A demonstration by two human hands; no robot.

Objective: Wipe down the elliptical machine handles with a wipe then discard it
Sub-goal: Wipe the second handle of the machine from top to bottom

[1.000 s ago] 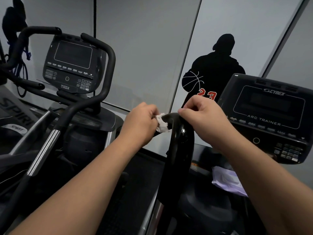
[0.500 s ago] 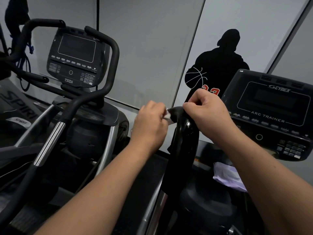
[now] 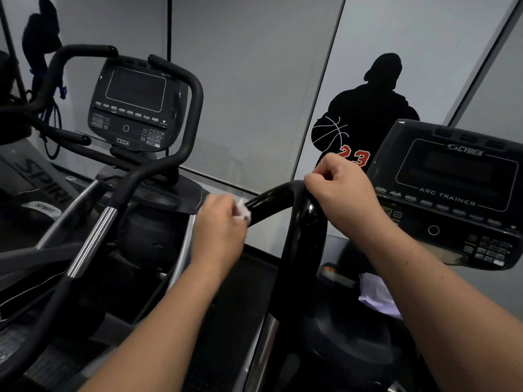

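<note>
A glossy black curved handle (image 3: 294, 222) of the elliptical rises in the middle of the view and bends left at its top. My left hand (image 3: 219, 230) pinches a small crumpled white wipe (image 3: 242, 212) against the handle's left end. My right hand (image 3: 342, 190) is closed around the top of the handle's bend, just right of the wipe. Both forearms reach in from the bottom edge.
The machine's console (image 3: 452, 193) marked ARC TRAINER stands at the right, with a pale purple packet (image 3: 377, 297) in the tray below it. A second machine with a console (image 3: 133, 106) and black handlebars (image 3: 158, 171) stands to the left. Grey wall panels lie behind.
My left hand has slid the wipe leftward and down along the handle's end, away from my right hand. The right hand stays gripping the bend. The view has shifted slightly.
</note>
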